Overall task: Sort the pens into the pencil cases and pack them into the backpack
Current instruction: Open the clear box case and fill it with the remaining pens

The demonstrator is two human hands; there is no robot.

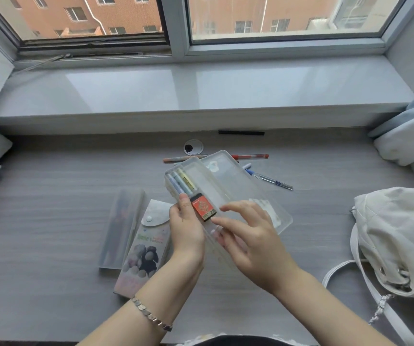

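Left hand (pixel 186 228): I see it wrapped round the left edge of the clear pencil case (pixel 236 186), thumb laid on top and fingers curled beneath, holding the case up off the desk (pixel 51 186).
Left wrist: a metal link bracelet (pixel 151 314) sits on it.
Right hand (pixel 248 236): loosely spread, with the fingers (pixel 228 208) nearly straight. The index and middle tips reach to the red lead box (pixel 204 207). The lower fingers look blurred behind the clear plastic, so I cannot tell whether they bear the case from under it.
Clear pencil case: open and tilted, its lid swung out to the right, held between both hands above the middle of the desk.
Inside the case: three pastel pens (pixel 182 181) lie side by side in the left compartment. The red lead box, marked 2B, lies at their near end, just beside the left thumb.
Loose pens: an orange pen (pixel 183 159), a red pen (pixel 251 156) and a blue pen (pixel 273 182) lie on the desk beyond the held case, partly hidden by it.
Other cases: a frosted case (pixel 121 226) and a printed pouch (pixel 143 248) with a snap flap lie side by side on the desk, left of the left hand.
Backpack (pixel 398 236): pale, slumped on the desk at the far right, well apart from both hands.
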